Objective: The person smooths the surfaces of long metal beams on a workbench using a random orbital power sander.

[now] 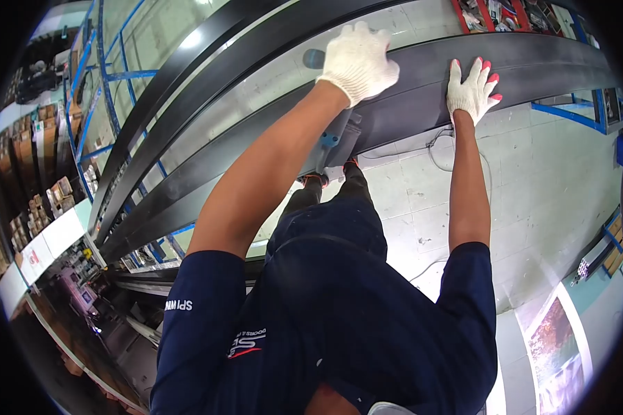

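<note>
My left hand [358, 63], in a white knit glove, is closed around a teal-and-black power tool [314, 59]. One rounded end of it sticks out left of the fist; the rest is mostly hidden by the hand and forearm. The fist is over a long, wide dark grey profile [408, 90] that crosses in front of me. Below my left wrist, a dark piece with a teal fitting [330, 140] shows at the profile's near edge. My right hand [469, 93], gloved with red fingertips, lies with spread fingers on the same profile, further right.
More long dark profiles [187, 90] run alongside on the left, near blue metal racks [109, 83]. Red bins [491, 15] with small parts stand beyond. A blue frame [571, 119] supports the right end. A thin cable [432, 149] lies on the tiled floor [526, 187].
</note>
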Tool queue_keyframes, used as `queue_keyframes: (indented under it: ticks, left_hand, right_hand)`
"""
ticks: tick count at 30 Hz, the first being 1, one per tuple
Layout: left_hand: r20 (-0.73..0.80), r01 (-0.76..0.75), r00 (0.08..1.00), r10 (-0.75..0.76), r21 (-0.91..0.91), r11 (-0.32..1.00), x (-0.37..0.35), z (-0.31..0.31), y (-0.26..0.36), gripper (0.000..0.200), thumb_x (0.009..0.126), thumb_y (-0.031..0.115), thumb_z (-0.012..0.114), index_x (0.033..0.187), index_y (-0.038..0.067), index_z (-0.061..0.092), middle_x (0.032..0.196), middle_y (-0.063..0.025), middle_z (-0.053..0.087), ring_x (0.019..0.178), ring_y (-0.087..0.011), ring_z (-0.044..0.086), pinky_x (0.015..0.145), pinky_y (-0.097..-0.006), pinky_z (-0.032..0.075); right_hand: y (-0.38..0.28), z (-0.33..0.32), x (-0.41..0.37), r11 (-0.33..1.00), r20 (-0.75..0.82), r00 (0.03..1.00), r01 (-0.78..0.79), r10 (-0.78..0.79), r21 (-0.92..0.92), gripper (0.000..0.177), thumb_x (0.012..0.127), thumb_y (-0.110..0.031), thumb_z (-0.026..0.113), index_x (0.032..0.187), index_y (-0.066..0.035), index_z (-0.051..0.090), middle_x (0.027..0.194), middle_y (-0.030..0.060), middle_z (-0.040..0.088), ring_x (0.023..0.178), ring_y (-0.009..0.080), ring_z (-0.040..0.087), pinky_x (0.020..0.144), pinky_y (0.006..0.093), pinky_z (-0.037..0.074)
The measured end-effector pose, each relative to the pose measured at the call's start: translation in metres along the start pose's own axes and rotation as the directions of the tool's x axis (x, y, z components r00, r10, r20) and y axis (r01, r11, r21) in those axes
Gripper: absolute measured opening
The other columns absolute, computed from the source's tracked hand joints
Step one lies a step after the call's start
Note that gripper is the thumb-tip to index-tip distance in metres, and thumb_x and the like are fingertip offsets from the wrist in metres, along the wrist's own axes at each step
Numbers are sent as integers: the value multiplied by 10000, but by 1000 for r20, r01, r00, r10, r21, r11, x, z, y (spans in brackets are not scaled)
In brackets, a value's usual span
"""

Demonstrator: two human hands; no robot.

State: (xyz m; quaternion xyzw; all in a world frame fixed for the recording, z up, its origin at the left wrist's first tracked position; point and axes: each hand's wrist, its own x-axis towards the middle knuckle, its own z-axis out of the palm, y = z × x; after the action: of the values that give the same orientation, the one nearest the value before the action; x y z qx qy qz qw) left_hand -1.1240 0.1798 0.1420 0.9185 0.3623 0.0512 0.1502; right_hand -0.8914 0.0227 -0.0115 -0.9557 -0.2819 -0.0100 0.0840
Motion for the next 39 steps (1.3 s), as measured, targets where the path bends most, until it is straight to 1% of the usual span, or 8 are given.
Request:
queue_keyframes:
  ticks: [3,8,16,22,26,32,36,39]
  left_hand:
    - [77,-82,994,81,16,996,1,0,3,291,889,356,730,1080,137,750,1167,-209,691,1171,-406,695,968,-532,607]
    - [19,-61,998,61,-6,998,-43,-13,-39,262,860,326,755,1043,139,734,1083,-186,671,1137,-404,692,941,-533,601]
    - [-11,301,954,-301,41,953,-181,-64,-156,269,818,281,783,1006,112,692,1094,-165,677,1119,-410,683,940,-520,584]
    - [-87,627,779,-621,98,773,-292,-101,-267,283,848,318,763,976,73,700,1103,-218,717,1073,-461,710,947,-542,573]
    - [-92,833,550,-830,130,537,-342,-106,-348,329,890,379,735,940,54,711,1045,-233,747,1061,-449,731,942,-520,576]
    - [-36,720,684,-728,188,668,-293,-104,-277,269,878,352,721,914,86,739,1071,-206,750,1069,-443,741,954,-533,583]
    - [-54,521,853,-520,157,839,-234,-80,-204,267,842,351,746,861,90,693,982,-169,714,990,-422,731,879,-542,578]
    - [-47,339,941,-336,127,932,-179,-51,-146,235,842,339,739,833,110,791,986,-167,734,1006,-381,741,857,-524,618]
  right_hand:
    - [3,-2,5,1000,10,1000,8,-8,0,903,1121,-762,393,1815,-188,320,1901,91,265,1759,391,175,1380,691,76]
    - [13,4,8,1000,14,1000,9,-9,8,888,1123,-752,398,1815,-200,323,1904,82,260,1762,387,167,1382,685,72]
    - [10,-2,9,999,-26,999,37,-37,-17,880,1122,-739,413,1792,-170,373,1876,128,325,1740,405,239,1361,697,142]
    - [12,2,14,996,-29,998,48,-50,-74,864,1134,-739,396,1797,-186,361,1892,78,297,1743,383,233,1358,709,155]
    - [15,12,18,997,-53,998,41,-45,-70,872,1135,-753,358,1798,-187,354,1893,67,295,1742,386,235,1356,717,160]
    - [14,15,19,993,-52,998,26,-32,-111,875,1137,-759,338,1800,-188,350,1894,70,293,1740,390,241,1352,716,182]
    - [16,19,17,993,-61,998,23,-30,-112,876,1136,-760,336,1800,-188,354,1892,72,297,1739,388,246,1353,710,189]
    - [20,20,14,995,-73,997,24,-32,-102,874,1135,-760,343,1795,-187,368,1890,74,304,1737,389,251,1355,706,185]
